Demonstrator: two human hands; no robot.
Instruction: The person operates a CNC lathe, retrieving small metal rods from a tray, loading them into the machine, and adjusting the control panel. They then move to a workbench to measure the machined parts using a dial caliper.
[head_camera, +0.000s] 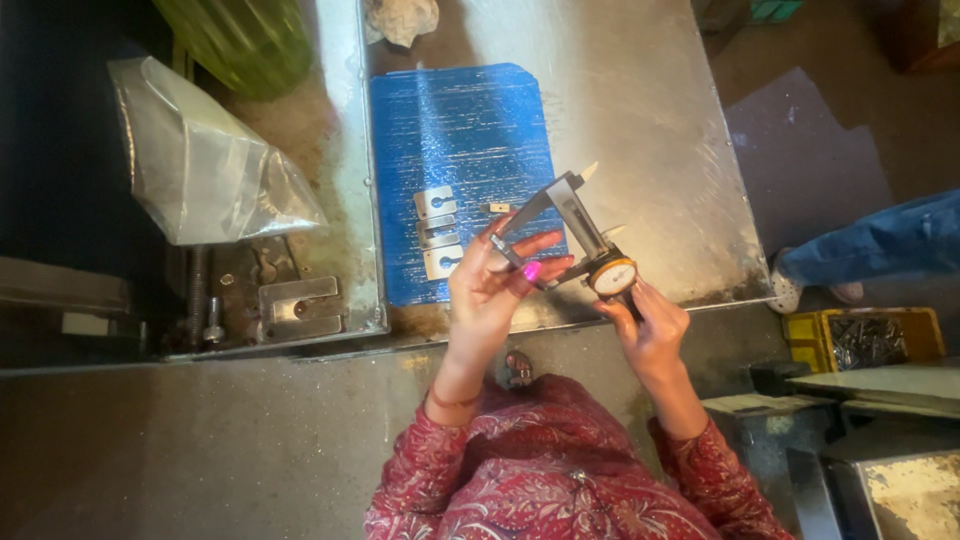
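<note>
Looks like a small metal workshop to me: a scuffed steel tabletop (640, 120) is sitting over a grimy concrete floor (200, 450), machined metal brackets (437, 232) are lying on a blue mat (460, 130), a dial caliper (580, 240) is being used, and a yellow crate (865, 340) is holding dark metal parts.

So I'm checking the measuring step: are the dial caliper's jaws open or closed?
Open. The dial caliper, held by the left hand and right hand, shows a gap between its jaws. Whether a part sits between them, cannot tell.
</note>
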